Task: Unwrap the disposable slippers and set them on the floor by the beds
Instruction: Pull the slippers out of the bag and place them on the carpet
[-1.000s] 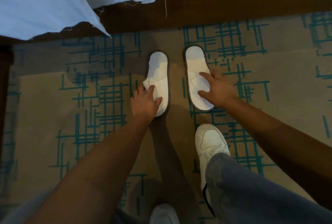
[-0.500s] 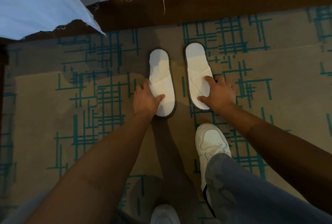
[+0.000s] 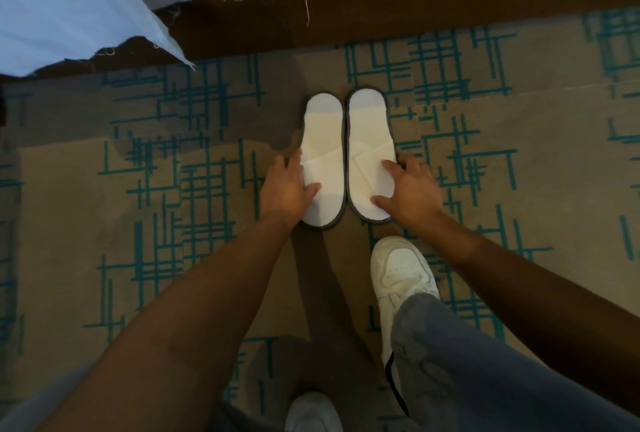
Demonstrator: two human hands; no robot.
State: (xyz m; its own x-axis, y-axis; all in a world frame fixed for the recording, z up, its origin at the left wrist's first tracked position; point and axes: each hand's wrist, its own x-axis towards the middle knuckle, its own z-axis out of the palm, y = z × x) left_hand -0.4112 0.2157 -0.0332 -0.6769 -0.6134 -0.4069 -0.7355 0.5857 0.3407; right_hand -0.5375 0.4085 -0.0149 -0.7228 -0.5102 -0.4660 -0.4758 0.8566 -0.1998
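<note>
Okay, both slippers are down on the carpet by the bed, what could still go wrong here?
1. The left hand and right hand rest on the left slipper and right slipper; lifting off carelessly may nudge the tidy pair crooked.
2. The white sneaker stands just behind the right slipper; standing up might kick it.

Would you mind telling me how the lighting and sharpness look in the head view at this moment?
Head view: dim, warm light; the arms throw a dark shadow on the carpet below the slippers. The left hand and right hand are fairly sharp. The white sheet looks bluish, and wide-angle bending curves the bed base.
</note>
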